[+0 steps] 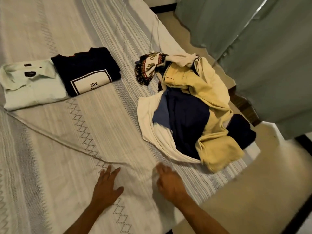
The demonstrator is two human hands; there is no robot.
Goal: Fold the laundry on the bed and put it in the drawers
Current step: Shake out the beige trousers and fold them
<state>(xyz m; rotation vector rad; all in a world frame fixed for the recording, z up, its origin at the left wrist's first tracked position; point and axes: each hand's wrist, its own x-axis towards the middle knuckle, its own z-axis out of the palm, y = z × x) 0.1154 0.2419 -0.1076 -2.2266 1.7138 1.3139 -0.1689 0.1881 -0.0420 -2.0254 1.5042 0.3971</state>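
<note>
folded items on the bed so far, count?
2. A pale collared shirt lies at the far left; a navy printed tee sits against its right edge. The rest is an unfolded pile on the right, which may hide more.

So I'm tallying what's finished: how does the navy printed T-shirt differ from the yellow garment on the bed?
The navy T-shirt is folded into a flat rectangle; the yellow garment is crumpled and unfolded. The T-shirt lies beside a folded pale shirt; the yellow one is draped over a heap of other clothes. The T-shirt shows a white printed panel; the yellow one looks plain. Both rest on the bed, untouched by either hand.
</note>
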